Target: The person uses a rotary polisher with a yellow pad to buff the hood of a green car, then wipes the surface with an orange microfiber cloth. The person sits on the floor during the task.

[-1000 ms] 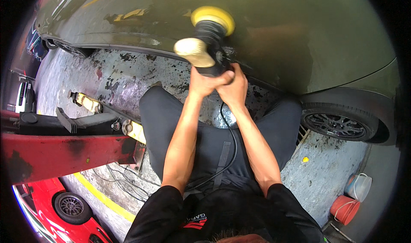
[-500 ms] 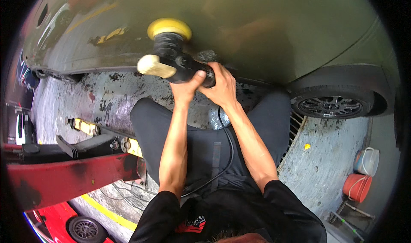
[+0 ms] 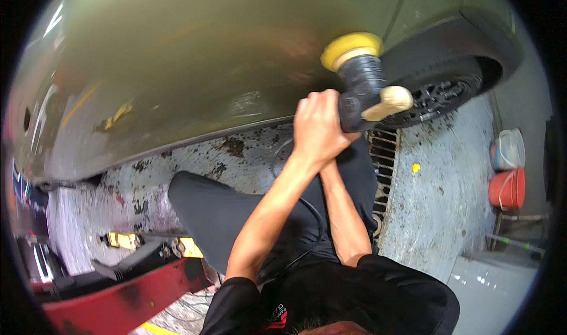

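Observation:
A black polisher (image 3: 351, 108) with a yellow pad (image 3: 353, 47) and a pale side handle (image 3: 390, 103) is held up against the olive-green car panel (image 3: 195, 51). Its pad meets the lower panel just left of the wheel arch; whether it presses firmly cannot be seen. Fingers of my left hand (image 3: 318, 123) are wrapped round the polisher body. My right hand (image 3: 329, 168) comes up beneath the left wrist, crossing it, at the rear of the polisher; its fingers are mostly hidden. A black cord (image 3: 318, 220) runs down over my lap.
To the right of the pad is the car wheel (image 3: 434, 96). A floor grate (image 3: 384, 158) lies below it. A red bucket (image 3: 507, 188) and a clear bucket (image 3: 509, 149) stand at the far right. At lower left, a red lift arm (image 3: 124, 293) reaches beside my knee.
Both hands have carried the polisher rightward along the panel toward the wheel. It has turned, so the side handle now points right, and my forearms have come to cross.

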### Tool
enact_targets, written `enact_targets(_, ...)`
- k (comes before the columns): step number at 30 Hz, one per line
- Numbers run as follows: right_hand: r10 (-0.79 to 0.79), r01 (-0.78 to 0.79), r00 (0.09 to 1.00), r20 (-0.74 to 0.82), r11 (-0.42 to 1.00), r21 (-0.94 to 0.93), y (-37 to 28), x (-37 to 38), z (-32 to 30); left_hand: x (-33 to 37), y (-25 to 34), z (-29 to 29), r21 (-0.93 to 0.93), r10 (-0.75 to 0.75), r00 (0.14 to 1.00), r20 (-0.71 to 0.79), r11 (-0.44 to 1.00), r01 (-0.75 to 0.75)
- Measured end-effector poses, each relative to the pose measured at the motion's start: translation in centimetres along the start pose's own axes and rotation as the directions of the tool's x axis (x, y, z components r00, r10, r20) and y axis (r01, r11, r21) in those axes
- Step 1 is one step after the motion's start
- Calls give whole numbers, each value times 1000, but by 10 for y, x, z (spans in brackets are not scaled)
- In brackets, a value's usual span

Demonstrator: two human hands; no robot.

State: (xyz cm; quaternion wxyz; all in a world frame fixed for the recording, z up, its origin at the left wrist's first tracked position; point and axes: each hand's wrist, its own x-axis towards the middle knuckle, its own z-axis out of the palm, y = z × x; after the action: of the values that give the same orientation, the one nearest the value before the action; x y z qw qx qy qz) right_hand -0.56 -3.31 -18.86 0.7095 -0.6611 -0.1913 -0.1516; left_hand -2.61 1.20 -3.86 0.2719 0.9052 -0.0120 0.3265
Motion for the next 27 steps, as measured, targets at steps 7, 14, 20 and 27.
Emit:
enact_targets(7, -40, 38, 996, 84, 999, 26, -9, 8, -5, -2, -10, -11, -118, -25, 997, -70, 993, 16)
enact_targets(14, -138, 102, 949, 283, 985, 138, -34, 9, 53, -38, -74, -66, -222, -248, 933, -262, 956, 191)
enact_targets(20, -82, 151, 900, 427, 980, -130, -65, -3, 120, -74, -135, -120, -719, -521, 827, -213, 656, 229)
enact_targets(27, -118, 287, 735, 668, 946, -149, -118, -7, 190, -101, -208, -179, -777, -511, 761, -400, 630, 15)
